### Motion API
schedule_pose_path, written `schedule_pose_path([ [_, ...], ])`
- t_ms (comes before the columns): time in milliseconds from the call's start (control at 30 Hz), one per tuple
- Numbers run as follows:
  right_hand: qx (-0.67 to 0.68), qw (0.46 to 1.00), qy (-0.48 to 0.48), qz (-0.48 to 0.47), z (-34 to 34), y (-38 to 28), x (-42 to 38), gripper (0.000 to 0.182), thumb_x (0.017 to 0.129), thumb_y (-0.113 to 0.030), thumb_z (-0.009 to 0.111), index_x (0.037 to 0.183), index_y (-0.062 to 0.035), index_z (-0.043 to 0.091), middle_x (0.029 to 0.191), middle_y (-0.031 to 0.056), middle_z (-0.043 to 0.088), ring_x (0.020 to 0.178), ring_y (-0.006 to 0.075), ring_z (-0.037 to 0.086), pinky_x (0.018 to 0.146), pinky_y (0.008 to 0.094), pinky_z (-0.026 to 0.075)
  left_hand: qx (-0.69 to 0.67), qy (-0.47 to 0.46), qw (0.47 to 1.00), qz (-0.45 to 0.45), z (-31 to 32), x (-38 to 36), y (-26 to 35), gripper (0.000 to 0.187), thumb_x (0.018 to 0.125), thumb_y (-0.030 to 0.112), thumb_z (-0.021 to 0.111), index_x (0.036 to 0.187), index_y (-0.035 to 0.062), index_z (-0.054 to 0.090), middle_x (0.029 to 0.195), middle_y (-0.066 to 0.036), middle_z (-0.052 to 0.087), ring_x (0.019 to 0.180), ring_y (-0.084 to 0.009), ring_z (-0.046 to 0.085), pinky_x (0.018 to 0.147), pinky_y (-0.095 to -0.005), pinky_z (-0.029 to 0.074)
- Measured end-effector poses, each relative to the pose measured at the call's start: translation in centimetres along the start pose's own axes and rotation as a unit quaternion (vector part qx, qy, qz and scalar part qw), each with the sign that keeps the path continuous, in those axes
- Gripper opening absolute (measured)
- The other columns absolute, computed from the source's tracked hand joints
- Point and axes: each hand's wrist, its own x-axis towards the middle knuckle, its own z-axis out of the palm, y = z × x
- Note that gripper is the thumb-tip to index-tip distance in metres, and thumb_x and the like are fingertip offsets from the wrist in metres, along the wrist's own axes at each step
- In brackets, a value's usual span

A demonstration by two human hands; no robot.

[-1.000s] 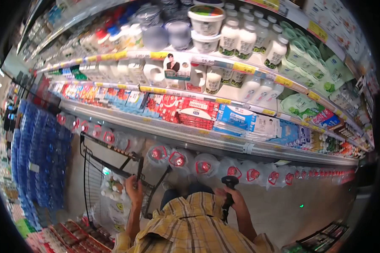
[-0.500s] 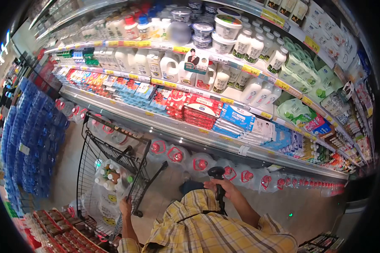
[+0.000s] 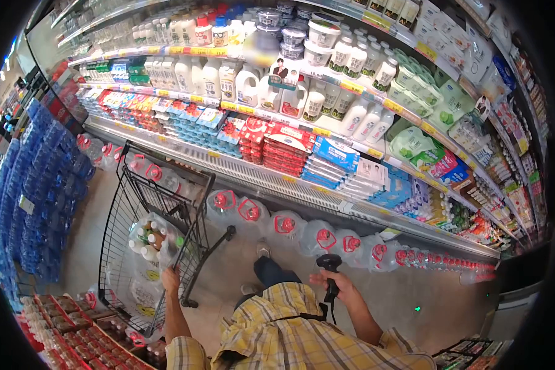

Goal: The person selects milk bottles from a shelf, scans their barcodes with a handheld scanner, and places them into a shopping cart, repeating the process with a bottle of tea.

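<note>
Since a second ago the shopping cart [image 3: 145, 246] has swung further out to the left and now shows most of its wire basket, while the left hand [image 3: 169, 280] has dropped lower and nearer the body, and the right hand [image 3: 336, 287] with its scanner has shifted slightly right. That left hand is clenched on the rear rim of the cart, at the basket's near edge, arm stretched forward from a yellow plaid sleeve. Inside the basket, just ahead of the fingers, lies a clear bag of bottles [image 3: 151, 237] with white and coloured caps. The cart's dark handle bar juts out to the right of the basket, apart from the hand.

The right hand is wrapped around the grip of a black handheld scanner [image 3: 330, 271], whose head stands upright above the knuckles, pointing toward the shelving. Scanner and cart are well apart, with the person's legs and one shoe between them.

Along the floor in front runs a row of large water jugs [image 3: 283, 225] with red labels. Above them rise refrigerated shelves [image 3: 302, 185] stocked with red and blue cartons, white milk bottles and tubs. Stacks of blue-wrapped bottled water [image 3: 37, 185] line the left side.
</note>
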Motion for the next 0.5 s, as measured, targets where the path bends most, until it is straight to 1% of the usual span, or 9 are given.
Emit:
schedule_pose_path([
  [133, 0.018, 1.000, 0.005, -0.016, 0.2, 0.9, -1.8, 0.021, 0.084, -0.018, 0.063, 0.092, -0.0009, 0.056, 0.111, 0.0201, 0.061, 0.102, 0.0263, 0.061, 0.067, 0.0218, 0.045, 0.011, 0.038, 0.999, 0.020, 2.3, 0.7, -3.9, 0.035, 0.086, 0.033, 0.057, 0.095, 0.0004, 0.066, 0.067, -0.016, 0.064, 0.070, -0.0372, 0.062, 0.065, -0.0427, 0.048],
  [167, 0.027, 0.999, -0.001, -0.019, 0.2, 1.1, -2.1, 0.017, 0.084, -0.017, 0.063, 0.086, -0.0015, 0.056, 0.110, 0.0211, 0.061, 0.102, 0.0270, 0.061, 0.070, 0.0236, 0.045, 0.013, 0.032, 0.999, 0.006, 2.3, 0.7, -4.2, 0.035, 0.086, 0.033, 0.057, 0.095, 0.0010, 0.066, 0.069, -0.016, 0.064, 0.071, -0.0373, 0.062, 0.066, -0.0434, 0.048],
  [233, 0.025, 0.999, -0.004, -0.021, 0.1, 1.4, -2.6, 0.016, 0.084, -0.017, 0.063, 0.083, -0.0017, 0.056, 0.110, 0.0216, 0.061, 0.103, 0.0273, 0.060, 0.071, 0.0242, 0.045, -0.044, -0.020, 0.998, -0.051, 1.4, 1.0, -4.4, 0.032, 0.085, 0.033, 0.058, 0.094, 0.0033, 0.067, 0.076, -0.019, 0.064, 0.077, -0.0375, 0.062, 0.068, -0.0449, 0.047],
  [300, 0.018, 1.000, -0.011, -0.020, 0.3, 1.2, -3.0, 0.016, 0.084, -0.016, 0.062, 0.081, -0.0019, 0.056, 0.111, 0.0220, 0.060, 0.103, 0.0276, 0.060, 0.071, 0.0248, 0.046, -0.057, -0.041, 0.996, -0.059, 1.0, 1.3, -4.5, 0.032, 0.084, 0.033, 0.058, 0.094, 0.0039, 0.067, 0.078, -0.020, 0.064, 0.078, -0.0376, 0.061, 0.068, -0.0455, 0.047],
  [333, 0.009, 1.000, -0.005, -0.023, 0.7, 1.0, -3.3, 0.017, 0.084, -0.017, 0.062, 0.084, -0.0017, 0.055, 0.111, 0.0222, 0.060, 0.103, 0.0277, 0.060, 0.069, 0.0240, 0.045, -0.066, -0.061, 0.993, -0.070, 0.8, 1.1, -5.3, 0.031, 0.084, 0.033, 0.058, 0.094, 0.0045, 0.067, 0.080, -0.021, 0.064, 0.079, -0.0378, 0.061, 0.069, -0.0461, 0.047],
  [367, -0.002, 1.000, -0.002, -0.022, 1.0, 1.1, -3.3, 0.017, 0.085, -0.018, 0.061, 0.087, -0.0016, 0.055, 0.111, 0.0223, 0.060, 0.103, 0.0277, 0.061, 0.067, 0.0231, 0.045, -0.023, -0.018, 0.998, -0.049, 1.1, 0.8, -5.8, 0.032, 0.083, 0.034, 0.058, 0.091, 0.0047, 0.066, 0.081, -0.020, 0.064, 0.080, -0.0383, 0.061, 0.069, -0.0469, 0.046],
  [400, -0.013, 1.000, -0.012, -0.002, 0.7, 1.5, -2.9, 0.017, 0.085, -0.018, 0.061, 0.087, -0.0016, 0.055, 0.111, 0.0223, 0.060, 0.103, 0.0277, 0.061, 0.067, 0.0231, 0.045, -0.007, -0.022, 0.998, -0.057, 0.9, 0.5, -6.3, 0.033, 0.083, 0.036, 0.058, 0.089, 0.0043, 0.066, 0.082, -0.020, 0.064, 0.080, -0.0384, 0.060, 0.070, -0.0470, 0.046],
  [467, 0.009, 1.000, -0.010, 0.009, -1.0, 2.2, -1.9, 0.026, 0.087, -0.017, 0.059, 0.105, 0.0002, 0.050, 0.116, 0.0228, 0.057, 0.104, 0.0272, 0.059, 0.053, 0.0168, 0.044, 0.029, -0.042, 0.996, -0.073, -0.4, -0.1, -5.9, 0.035, 0.083, 0.039, 0.056, 0.087, 0.0045, 0.065, 0.083, -0.020, 0.063, 0.082, -0.0381, 0.060, 0.071, -0.0470, 0.046],
  [500, 0.003, 1.000, -0.004, 0.017, -0.7, 2.0, -2.1, 0.025, 0.088, -0.019, 0.058, 0.103, -0.0005, 0.050, 0.116, 0.0222, 0.057, 0.104, 0.0269, 0.059, 0.053, 0.0160, 0.045, 0.041, -0.039, 0.996, -0.067, -0.8, -0.4, -6.1, 0.035, 0.083, 0.039, 0.056, 0.089, 0.0053, 0.066, 0.084, -0.020, 0.064, 0.083, -0.0377, 0.060, 0.071, -0.0470, 0.046],
])
